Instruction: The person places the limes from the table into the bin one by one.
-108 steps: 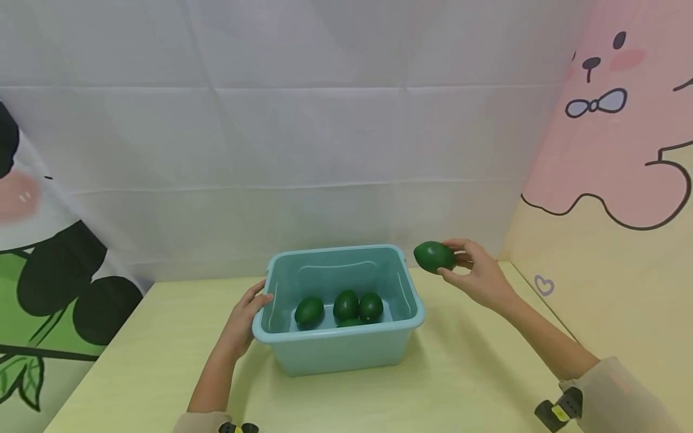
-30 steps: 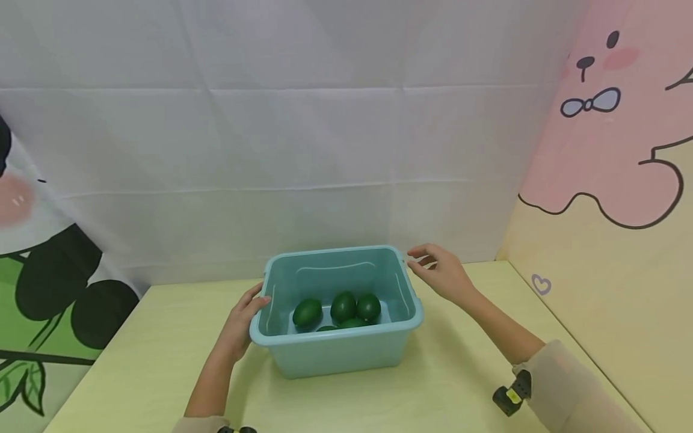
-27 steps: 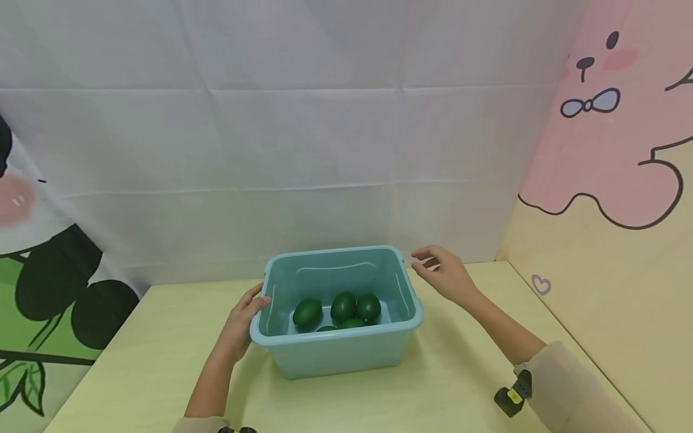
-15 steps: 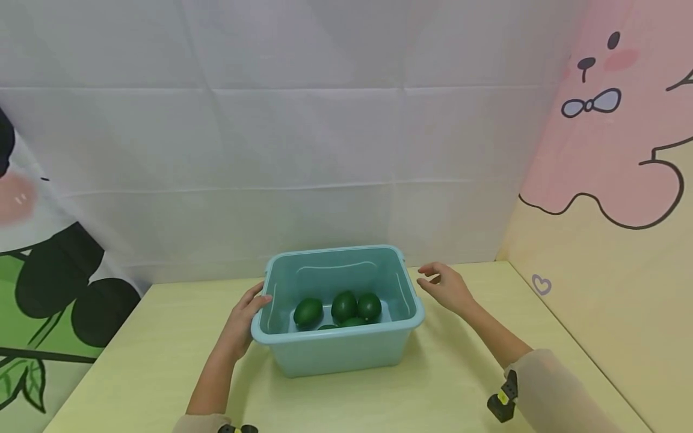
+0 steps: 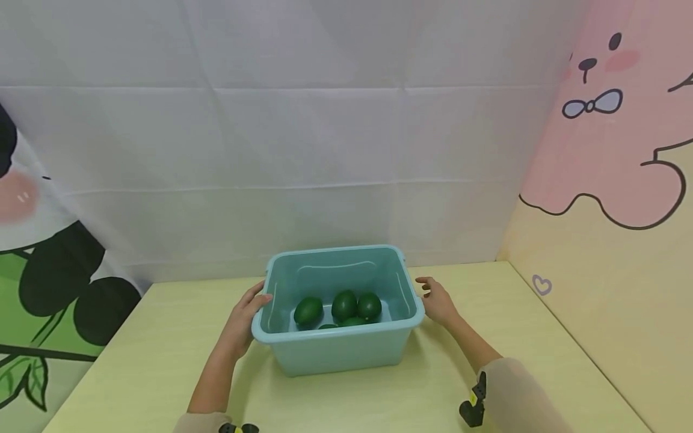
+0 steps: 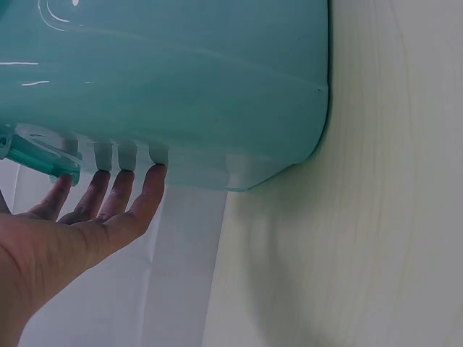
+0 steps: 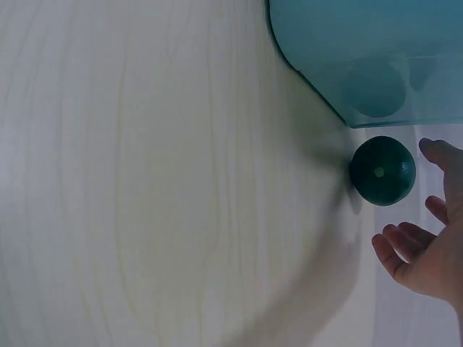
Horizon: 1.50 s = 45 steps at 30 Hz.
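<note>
A light blue plastic bin (image 5: 341, 355) stands on the table with several glossy dark green avocado-shaped fruits (image 5: 309, 312) lying inside. My left hand (image 5: 240, 319) holds the bin's left side, its thumb over the rim. In the left wrist view, the fingertips (image 6: 155, 173) touch the outer wall below the handle. Past the bin's right side, my right hand (image 5: 437, 302) is loosely bent and holds nothing. The right wrist view has one more green fruit (image 7: 382, 170) outside the bin, close by its wall, between the thumb and fingers but apart from them. The head view hides that fruit.
The pale yellow table (image 5: 335, 400) ends at a white cloth backdrop (image 5: 325, 150). A cartoon-printed panel (image 5: 601, 162) borders the right side, another (image 5: 54, 288) the left. Small black devices (image 5: 473, 404) are strapped to both wrists.
Earlier my right hand held a green fruit right of the bin; a second ago it was empty, with another fruit showing inside. Since then it has moved down beside the bin. The left hand stays put.
</note>
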Each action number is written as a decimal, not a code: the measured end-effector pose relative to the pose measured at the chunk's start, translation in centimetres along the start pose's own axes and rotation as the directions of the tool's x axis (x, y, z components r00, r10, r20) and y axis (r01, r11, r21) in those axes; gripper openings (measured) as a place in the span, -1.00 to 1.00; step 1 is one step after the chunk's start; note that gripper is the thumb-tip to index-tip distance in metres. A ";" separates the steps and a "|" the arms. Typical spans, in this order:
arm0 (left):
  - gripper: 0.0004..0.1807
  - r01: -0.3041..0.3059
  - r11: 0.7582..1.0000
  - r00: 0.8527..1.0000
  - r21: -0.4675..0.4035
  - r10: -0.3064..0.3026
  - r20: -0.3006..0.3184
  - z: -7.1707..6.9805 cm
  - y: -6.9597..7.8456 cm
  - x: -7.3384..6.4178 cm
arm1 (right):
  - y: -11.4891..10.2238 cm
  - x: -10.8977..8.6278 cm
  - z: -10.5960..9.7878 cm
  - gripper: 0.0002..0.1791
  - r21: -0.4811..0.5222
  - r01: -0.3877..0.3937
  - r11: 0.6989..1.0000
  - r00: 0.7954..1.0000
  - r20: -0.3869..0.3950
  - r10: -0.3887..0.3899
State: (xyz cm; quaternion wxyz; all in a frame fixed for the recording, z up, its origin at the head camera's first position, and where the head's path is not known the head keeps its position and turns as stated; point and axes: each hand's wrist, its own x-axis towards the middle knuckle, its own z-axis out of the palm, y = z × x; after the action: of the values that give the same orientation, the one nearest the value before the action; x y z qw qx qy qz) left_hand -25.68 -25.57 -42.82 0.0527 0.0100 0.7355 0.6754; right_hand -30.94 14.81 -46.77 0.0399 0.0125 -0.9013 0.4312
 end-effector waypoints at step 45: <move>-0.38 -0.018 1.000 1.000 -0.002 0.018 0.013 0.0 -0.3 0.1 | -0.8 -2.0 -3.3 -0.28 0.155 -0.023 0.988 0.987 -0.157 0.047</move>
State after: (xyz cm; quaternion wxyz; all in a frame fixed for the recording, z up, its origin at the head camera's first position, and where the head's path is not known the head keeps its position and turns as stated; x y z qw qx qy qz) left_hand -25.77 -25.63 -43.08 0.0516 0.0209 0.7344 0.6764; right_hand -28.69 16.83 -44.26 0.1033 -0.0349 -0.8596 0.4991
